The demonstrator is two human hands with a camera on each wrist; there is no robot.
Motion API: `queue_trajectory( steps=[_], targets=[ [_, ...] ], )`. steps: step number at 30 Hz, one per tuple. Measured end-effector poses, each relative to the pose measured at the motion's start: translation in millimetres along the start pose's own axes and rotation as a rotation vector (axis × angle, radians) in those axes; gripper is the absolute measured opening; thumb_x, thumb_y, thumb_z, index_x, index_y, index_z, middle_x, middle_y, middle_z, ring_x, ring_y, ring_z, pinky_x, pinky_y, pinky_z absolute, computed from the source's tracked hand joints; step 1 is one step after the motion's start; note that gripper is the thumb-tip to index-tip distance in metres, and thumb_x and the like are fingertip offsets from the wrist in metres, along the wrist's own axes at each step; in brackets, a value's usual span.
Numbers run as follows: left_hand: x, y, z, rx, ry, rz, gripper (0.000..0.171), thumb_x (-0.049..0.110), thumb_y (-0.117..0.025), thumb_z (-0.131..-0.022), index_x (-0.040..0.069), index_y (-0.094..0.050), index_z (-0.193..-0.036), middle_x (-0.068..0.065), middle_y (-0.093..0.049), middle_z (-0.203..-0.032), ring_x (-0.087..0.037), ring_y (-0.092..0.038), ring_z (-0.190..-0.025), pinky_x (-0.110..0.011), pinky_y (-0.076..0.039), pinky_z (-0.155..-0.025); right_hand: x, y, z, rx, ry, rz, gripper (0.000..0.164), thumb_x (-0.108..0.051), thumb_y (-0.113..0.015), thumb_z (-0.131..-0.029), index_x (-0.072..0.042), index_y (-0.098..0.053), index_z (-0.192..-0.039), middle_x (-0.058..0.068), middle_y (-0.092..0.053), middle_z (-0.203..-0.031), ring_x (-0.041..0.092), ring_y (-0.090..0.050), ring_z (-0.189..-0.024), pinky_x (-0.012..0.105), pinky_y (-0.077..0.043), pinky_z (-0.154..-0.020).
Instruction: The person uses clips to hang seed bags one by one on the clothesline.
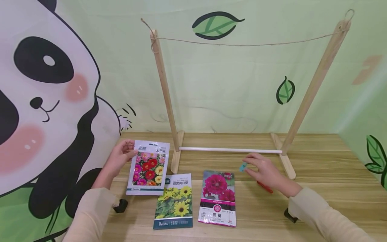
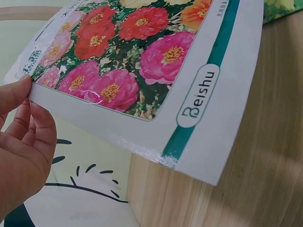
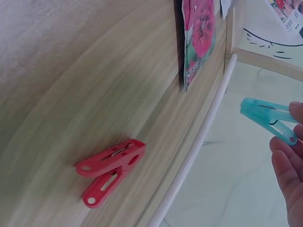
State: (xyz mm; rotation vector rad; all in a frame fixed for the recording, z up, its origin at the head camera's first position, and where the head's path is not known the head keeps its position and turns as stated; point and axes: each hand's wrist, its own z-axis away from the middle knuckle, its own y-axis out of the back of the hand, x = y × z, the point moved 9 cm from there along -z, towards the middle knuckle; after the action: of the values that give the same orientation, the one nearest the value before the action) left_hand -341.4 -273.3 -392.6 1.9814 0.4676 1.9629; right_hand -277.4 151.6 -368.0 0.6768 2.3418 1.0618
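Observation:
My left hand pinches the upper left edge of a white seed packet with red, pink and yellow flowers, raised off the table; its thumb lies on the packet's face. Between thumb and fingertips of my right hand is a teal clothespin. A red clothespin lies on the table below that hand, largely covered by it in the head view. The sunflower seed packet lies partly behind the held one, and a hollyhock seed packet lies to its right.
A wooden frame with a left post and right post stands at the back, a thin string tied between their tops. A white rod joins the posts low down. Behind hangs a printed panda backdrop.

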Motion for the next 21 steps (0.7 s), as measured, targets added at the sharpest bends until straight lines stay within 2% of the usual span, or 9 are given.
queue_trajectory(
  steps=[8, 16, 21],
  targets=[
    [7.8, -5.3, 0.0, 0.026, -0.039, 0.026, 0.030, 0.007, -0.051, -0.088, 0.000, -0.042, -0.115, -0.014, -0.052, -0.103, -0.008, -0.052, -0.080, -0.023, -0.048, -0.065, -2.6, 3.8, -4.9, 0.022, 0.017, 0.013, 0.030, -0.002, -0.075, -0.064, 0.003, -0.065, -0.091, 0.010, -0.060, -0.091, 0.019, -0.060, -0.079, 0.029, -0.051, -0.064],
    [13.2, -8.4, 1.2, 0.033, -0.031, 0.016, 0.030, 0.009, -0.051, -0.088, 0.000, -0.042, -0.116, -0.020, -0.051, -0.109, -0.015, -0.051, -0.084, -0.022, -0.048, -0.067, -2.1, 4.8, -9.5, 0.013, 0.008, 0.006, 0.029, -0.004, -0.074, -0.066, 0.002, -0.065, -0.093, 0.009, -0.060, -0.090, 0.018, -0.059, -0.077, 0.028, -0.051, -0.062],
    [14.9, -10.1, 0.8, 0.030, -0.033, 0.033, 0.031, 0.009, -0.051, -0.088, 0.000, -0.042, -0.116, -0.019, -0.051, -0.108, -0.015, -0.051, -0.085, -0.022, -0.048, -0.067, -1.5, 5.8, -11.6, 0.006, -0.005, 0.008, 0.029, -0.004, -0.073, -0.067, 0.001, -0.065, -0.094, 0.011, -0.060, -0.091, 0.020, -0.060, -0.079, 0.030, -0.051, -0.062]
  ],
)
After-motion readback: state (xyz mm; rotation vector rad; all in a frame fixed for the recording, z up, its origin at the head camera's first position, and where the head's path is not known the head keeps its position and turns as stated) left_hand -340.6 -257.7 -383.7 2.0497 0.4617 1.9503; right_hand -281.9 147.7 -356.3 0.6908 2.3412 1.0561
